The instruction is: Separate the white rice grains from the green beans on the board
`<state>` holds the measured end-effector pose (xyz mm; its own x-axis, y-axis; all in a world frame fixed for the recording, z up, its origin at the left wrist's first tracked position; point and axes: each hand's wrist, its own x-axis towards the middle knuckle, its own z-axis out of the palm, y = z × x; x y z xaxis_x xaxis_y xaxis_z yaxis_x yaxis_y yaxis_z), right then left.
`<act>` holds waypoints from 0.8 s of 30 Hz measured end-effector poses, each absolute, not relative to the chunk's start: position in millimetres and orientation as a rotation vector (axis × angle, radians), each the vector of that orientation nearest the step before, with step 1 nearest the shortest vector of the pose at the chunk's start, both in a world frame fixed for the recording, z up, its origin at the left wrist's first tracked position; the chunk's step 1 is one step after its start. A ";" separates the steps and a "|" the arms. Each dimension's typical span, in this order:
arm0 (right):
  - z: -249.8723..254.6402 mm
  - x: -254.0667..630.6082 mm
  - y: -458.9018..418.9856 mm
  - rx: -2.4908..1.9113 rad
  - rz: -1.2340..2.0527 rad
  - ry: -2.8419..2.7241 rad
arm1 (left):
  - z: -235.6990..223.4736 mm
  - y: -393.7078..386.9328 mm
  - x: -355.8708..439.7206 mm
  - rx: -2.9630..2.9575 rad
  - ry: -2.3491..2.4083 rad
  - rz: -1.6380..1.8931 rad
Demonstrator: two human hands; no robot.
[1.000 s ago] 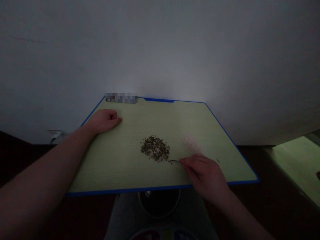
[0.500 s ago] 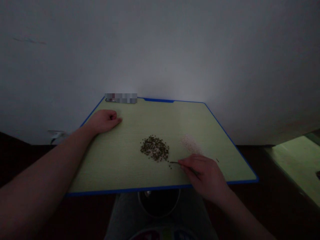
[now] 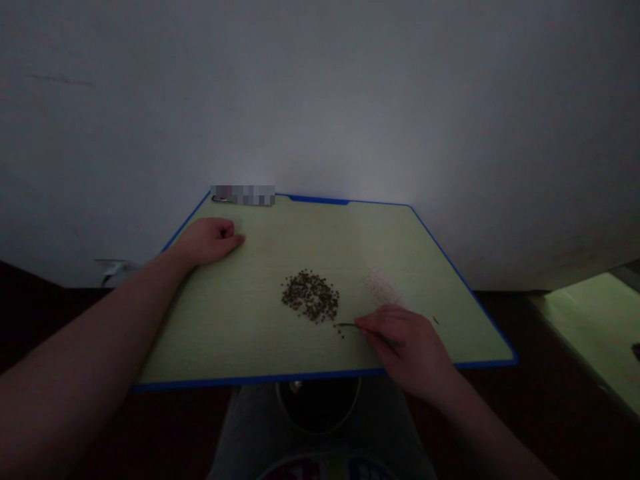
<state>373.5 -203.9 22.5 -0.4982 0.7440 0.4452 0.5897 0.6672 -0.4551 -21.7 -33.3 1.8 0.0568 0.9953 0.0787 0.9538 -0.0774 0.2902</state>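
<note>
My right hand [image 3: 407, 343] pinches thin dark tweezers [image 3: 346, 325], most of which my fingers hide. Their tip points left, close to a few loose dark grains [image 3: 342, 336]. Just beyond it lies a heap of small dark greenish-brown grains [image 3: 311, 297] with some pale ones mixed in. Behind my right hand is a pile of pale pinkish-white grains [image 3: 383, 285], partly covered by the hand. My left hand [image 3: 213, 240] rests on the left part of the board with its fingers curled and nothing visible in it.
The pale board [image 3: 280, 357] has a blue edge and stands against a grey wall [image 3: 320, 100]. A blurred-out object [image 3: 245, 195] sits at its far left corner. A small dark stick [image 3: 436, 321] lies at right. Below the front edge is a dark round container [image 3: 319, 431].
The tweezers' tip has shifted very slightly left towards the loose grains beside the heap. My left hand stays in place.
</note>
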 end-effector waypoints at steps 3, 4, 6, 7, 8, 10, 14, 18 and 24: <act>22.3 372.7 -204.2 -1.036 0.319 -2.262 | 1.9 -33.1 -21.9 2.153 2.020 0.382; 22.3 372.5 -204.4 -1.037 0.325 -2.266 | 1.9 -33.1 -21.9 2.155 2.018 0.386; 22.4 372.4 -205.1 -1.031 0.333 -2.271 | 1.9 -33.1 -21.9 2.158 2.019 0.394; 22.4 372.5 -205.6 -1.027 0.332 -2.274 | 1.8 -33.1 -22.0 2.159 2.021 0.395; 22.4 372.7 -206.2 -1.023 0.329 -2.278 | 1.6 -33.0 -22.2 2.161 2.022 0.395; 22.2 373.6 -207.6 -1.020 0.304 -2.279 | 1.1 -32.9 -22.6 2.166 2.017 0.399; 20.6 376.0 -211.1 -1.041 0.264 -2.264 | 1.1 -33.1 -22.8 2.160 2.008 0.405; 19.2 375.5 -213.9 -1.035 0.300 -2.260 | 2.7 -34.1 -21.1 2.145 2.013 0.400; 18.3 366.9 -213.0 -0.988 0.310 -2.242 | 1.2 -33.2 -22.1 2.139 2.017 0.387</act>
